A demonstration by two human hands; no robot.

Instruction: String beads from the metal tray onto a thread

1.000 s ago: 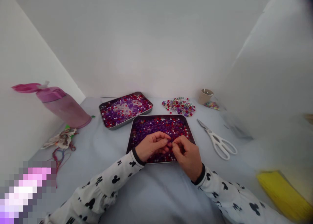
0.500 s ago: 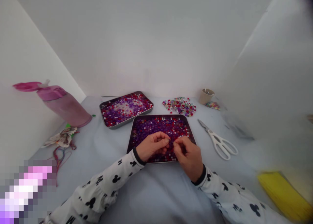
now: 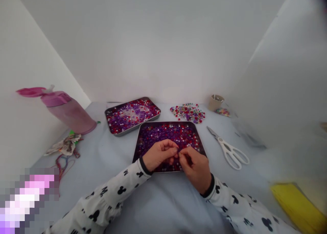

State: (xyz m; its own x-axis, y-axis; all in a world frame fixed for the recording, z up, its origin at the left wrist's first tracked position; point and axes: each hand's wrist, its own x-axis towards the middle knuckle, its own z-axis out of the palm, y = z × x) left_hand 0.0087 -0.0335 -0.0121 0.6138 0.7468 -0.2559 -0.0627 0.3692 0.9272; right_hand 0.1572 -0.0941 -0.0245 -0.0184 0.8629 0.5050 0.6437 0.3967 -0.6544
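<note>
My left hand (image 3: 158, 154) and my right hand (image 3: 196, 166) meet fingertip to fingertip over the near edge of a metal tray (image 3: 139, 138) full of purple and red beads. Both hands are pinched closed; what the fingers hold is too small to make out. Both sleeves are white with black mouse-head prints. A second tray (image 3: 118, 132) of purple, red and white beads stands behind and to the left.
White-handled scissors (image 3: 230, 149) lie right of the near tray. A loose heap of mixed beads (image 3: 188, 112) and a small beige cup (image 3: 215, 102) sit at the back right. A pink bottle (image 3: 65, 111) leans at the left, with threads (image 3: 65, 152) below it. A yellow object (image 3: 296, 206) is at the lower right.
The hands have closed the small gap between them and now touch at the fingertips. The view has dropped slightly.
</note>
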